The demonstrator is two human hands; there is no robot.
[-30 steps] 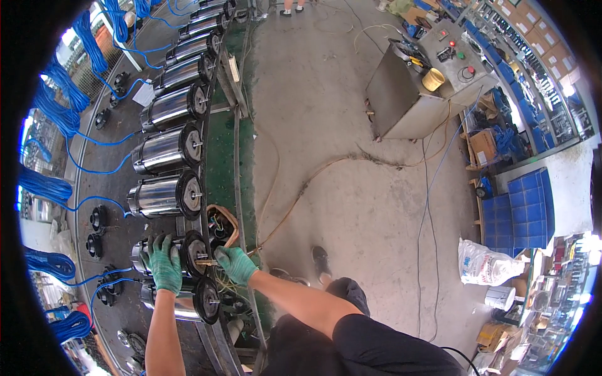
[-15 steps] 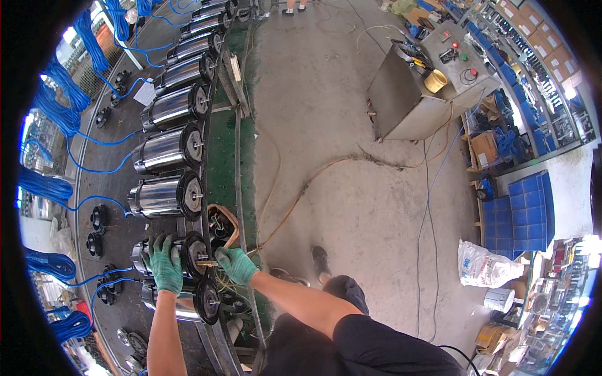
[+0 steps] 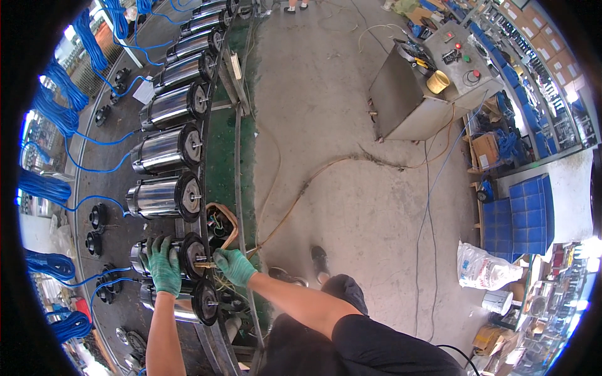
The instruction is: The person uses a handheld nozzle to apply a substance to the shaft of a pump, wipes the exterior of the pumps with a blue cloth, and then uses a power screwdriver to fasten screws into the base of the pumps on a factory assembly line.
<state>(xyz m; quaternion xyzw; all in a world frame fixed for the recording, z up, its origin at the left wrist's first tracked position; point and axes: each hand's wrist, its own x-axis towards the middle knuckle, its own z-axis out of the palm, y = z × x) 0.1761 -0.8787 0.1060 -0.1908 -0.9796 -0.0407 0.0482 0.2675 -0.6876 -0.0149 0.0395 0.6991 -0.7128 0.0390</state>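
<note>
Both my hands wear green gloves and work at one shiny cylindrical motor (image 3: 192, 250) with black end caps, lying on its side on the dark bench. My left hand (image 3: 163, 268) lies over the motor's body, fingers spread across it. At the shaft end, my right hand (image 3: 234, 267) is closed on a thin brass-coloured tool (image 3: 205, 264), its tip against or close beside the shaft. The tool's exact kind is too small to make out. Just nearer lies another motor (image 3: 205, 302), partly under my left forearm.
More motors (image 3: 164, 196) line the bench edge going away, with blue cables (image 3: 94, 200) running to hanging coils. Black caps (image 3: 98, 216) lie left. Below the edge sits an open box with wires (image 3: 233, 229). A metal cabinet (image 3: 407, 100) stands far right; a hose (image 3: 326, 168) crosses the floor.
Hardly anything differs. Both hands stay at the same motor, and the view has shifted very slightly.
</note>
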